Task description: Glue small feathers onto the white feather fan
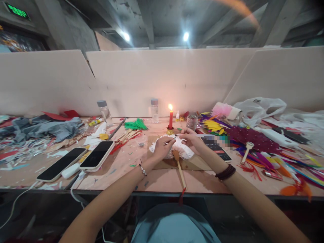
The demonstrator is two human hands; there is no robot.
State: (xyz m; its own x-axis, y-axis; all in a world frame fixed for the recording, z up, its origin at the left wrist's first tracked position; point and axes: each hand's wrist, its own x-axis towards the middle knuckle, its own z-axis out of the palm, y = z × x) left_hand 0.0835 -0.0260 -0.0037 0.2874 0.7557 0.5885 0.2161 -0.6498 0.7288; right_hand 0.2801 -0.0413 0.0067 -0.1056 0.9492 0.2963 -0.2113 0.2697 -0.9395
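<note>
A white feather fan (187,152) with a wooden handle (180,172) and a red tassel lies on a piece of brown cardboard (162,164), its handle towards me. Above the fan's left side is my left hand (163,147), thumb and finger pinched at a tiny dark bit too small to name. My right hand (191,141) hovers over the right side with its fingertips drawn together; what they hold, if anything, is not clear. Just beyond both hands, a lit red candle (171,118) stands upright in a gold holder (170,130).
Two phones (97,155) lie at the left, another phone (216,148) beside my right forearm. Green feathers (136,124), a clear bottle (154,110) and a small glue bottle (177,116) stand or lie farther back. Coloured feathers (215,126) and plastic bags (263,109) crowd the right.
</note>
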